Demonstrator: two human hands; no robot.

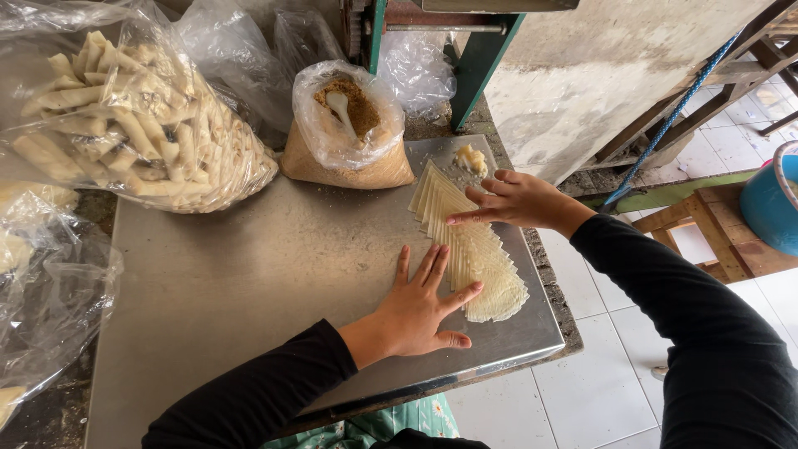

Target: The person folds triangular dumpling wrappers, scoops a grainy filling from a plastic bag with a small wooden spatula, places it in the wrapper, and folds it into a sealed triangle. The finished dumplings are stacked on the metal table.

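Note:
A fanned row of thin pale dough sheets (482,266) lies on the right side of a steel tabletop (249,274). My left hand (420,308) rests flat on the steel, fingers spread, its fingertips touching the near end of the row. My right hand (515,199) lies palm down on the far end of the sheets, fingers extended and apart. Neither hand holds anything. Both arms wear black sleeves. A small lump of pale dough (470,158) sits just beyond the sheets.
An open plastic bag of brown crumbs with a white spoon (345,125) stands behind the sheets. A large clear bag of rolled pastries (133,116) fills the back left. More plastic bags (41,291) lie left. A green machine frame (478,58), a blue bucket (773,199) and a wooden stool (715,229) stand right.

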